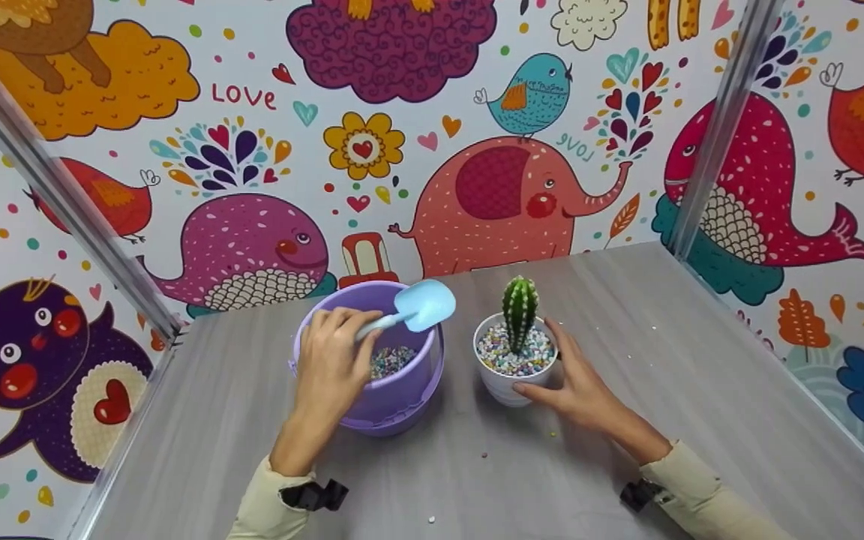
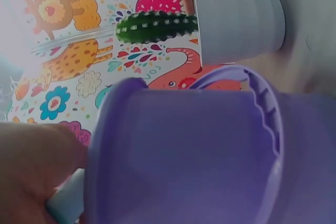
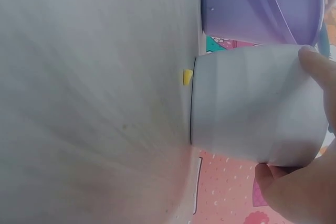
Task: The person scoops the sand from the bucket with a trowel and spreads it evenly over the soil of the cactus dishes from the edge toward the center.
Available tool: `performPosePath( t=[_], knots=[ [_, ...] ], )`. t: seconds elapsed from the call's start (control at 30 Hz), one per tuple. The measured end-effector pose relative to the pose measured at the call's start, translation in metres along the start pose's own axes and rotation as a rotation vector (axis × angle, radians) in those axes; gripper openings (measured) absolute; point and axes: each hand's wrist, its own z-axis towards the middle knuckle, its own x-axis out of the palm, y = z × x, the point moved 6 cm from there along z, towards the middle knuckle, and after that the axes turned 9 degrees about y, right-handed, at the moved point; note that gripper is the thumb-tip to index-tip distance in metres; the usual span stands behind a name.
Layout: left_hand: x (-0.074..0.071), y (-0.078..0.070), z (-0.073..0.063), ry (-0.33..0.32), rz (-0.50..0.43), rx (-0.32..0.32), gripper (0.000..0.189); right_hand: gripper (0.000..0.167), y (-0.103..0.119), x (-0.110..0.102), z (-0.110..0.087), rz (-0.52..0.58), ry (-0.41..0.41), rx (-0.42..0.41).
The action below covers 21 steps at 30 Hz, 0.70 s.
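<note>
My left hand [image 1: 334, 360] grips the handle of a light blue toy shovel [image 1: 426, 305] over the purple bucket [image 1: 394, 424]. The shovel's blade points to the right, above the bucket's far right rim. Inside the bucket lie small multicoloured pebbles [image 1: 391, 362]. To its right stands a white pot [image 1: 511, 386] with a green cactus [image 1: 520, 315] upright in it, ringed by colourful pebbles [image 1: 496, 349]. My right hand [image 1: 578, 382] holds the pot from the right, thumb at the front and fingers round the far side, as the right wrist view [image 3: 302, 192] also shows in part.
A grey wood-grain table [image 1: 252, 420] carries both containers. A few stray pebbles lie on it, among them a yellow one [image 3: 187, 77] by the pot's base. Patterned wall panels [image 1: 372, 90] with metal corner posts [image 1: 724, 135] enclose the table at the back and sides.
</note>
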Motion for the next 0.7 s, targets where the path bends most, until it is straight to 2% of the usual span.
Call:
performPosePath(
  t=[0.23, 0.4, 0.47, 0.57, 0.7],
  knots=[
    [-0.010, 0.025, -0.012, 0.052, -0.010, -0.109, 0.021, 0.120, -0.001, 0.000, 0.000, -0.011, 0.010, 0.021],
    [-0.016, 0.040, -0.018, 0.075, 0.010, -0.151, 0.022, 0.120, -0.001, -0.001, 0.001, -0.005, 0.011, 0.026],
    [-0.016, 0.046, -0.019, 0.115, 0.012, -0.175, 0.022, 0.120, -0.002, -0.001, 0.001, -0.006, 0.010, 0.030],
    [-0.015, 0.052, -0.017, 0.207, 0.009, -0.216, 0.021, 0.121, -0.002, -0.001, 0.001, -0.012, 0.011, 0.032],
    [-0.013, 0.055, -0.011, 0.316, 0.005, -0.238, 0.017, 0.123, -0.001, 0.001, 0.001, -0.014, 0.021, 0.037]
  ],
)
